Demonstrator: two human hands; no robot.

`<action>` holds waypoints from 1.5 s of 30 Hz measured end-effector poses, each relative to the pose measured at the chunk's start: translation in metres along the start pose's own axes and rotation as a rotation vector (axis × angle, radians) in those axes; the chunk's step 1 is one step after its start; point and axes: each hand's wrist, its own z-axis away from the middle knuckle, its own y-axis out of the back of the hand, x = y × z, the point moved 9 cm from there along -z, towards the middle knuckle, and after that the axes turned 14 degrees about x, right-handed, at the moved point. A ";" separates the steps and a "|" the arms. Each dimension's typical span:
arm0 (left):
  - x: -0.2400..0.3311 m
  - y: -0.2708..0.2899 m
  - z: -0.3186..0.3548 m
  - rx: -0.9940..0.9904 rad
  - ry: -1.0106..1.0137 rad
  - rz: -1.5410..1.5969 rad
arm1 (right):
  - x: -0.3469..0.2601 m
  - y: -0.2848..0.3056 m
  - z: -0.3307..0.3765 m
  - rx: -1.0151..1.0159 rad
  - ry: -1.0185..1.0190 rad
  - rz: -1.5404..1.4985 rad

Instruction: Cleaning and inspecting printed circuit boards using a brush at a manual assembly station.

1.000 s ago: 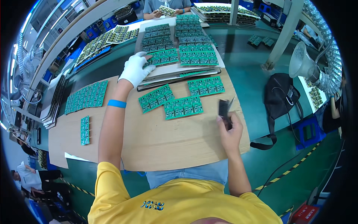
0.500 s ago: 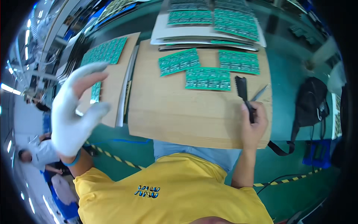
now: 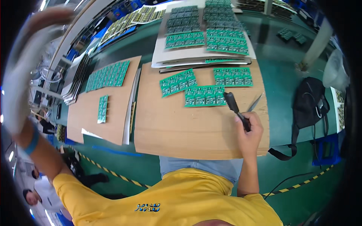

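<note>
Surface: green desk [image 3: 286, 94] carrying two brown cardboard sheets, the larger cardboard sheet [image 3: 188, 124] directly before me, the smaller cardboard sheet [image 3: 113, 105] to its left. Grey trays [image 3: 203, 56] of green circuit panels stacked at the far edge. Room: factory floor, yellow-black hazard tape [image 3: 113, 174] along the near desk edge, a black bag [image 3: 309, 103] hanging at the right, another person [image 3: 41, 192] at lower left.

Item 1: black brush [image 3: 234, 107], on the large sheet, right of centre. Long axis runs from my hand up and to the left; the head end points at the nearest green panel [image 3: 204, 95] and lies just at its right edge.

Item 2: metal tweezers [image 3: 255, 103], held alongside the brush, tips pointing up and right, away from me.

Item 3: right hand [image 3: 249, 132], bare, grip clenched around the brush handle.

Item 4: left hand [image 3: 28, 64], white-gloved, raised close to the camera and blurred, fingers spread, grasping nothing I can see.

Item 5: two further green panels [image 3: 178, 82] [image 3: 232, 76] beyond the nearest one.
</note>
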 end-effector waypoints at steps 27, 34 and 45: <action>-0.168 -0.416 -0.081 -0.407 -0.208 -0.152 | -0.010 0.021 -0.025 -0.005 -0.187 -0.084; -0.132 -0.348 -0.061 -0.098 -0.329 -0.328 | 0.041 -0.030 -0.284 0.070 0.154 0.197; -0.025 -0.194 0.220 -0.526 -0.112 0.484 | 0.157 -0.130 -0.425 0.217 0.266 0.701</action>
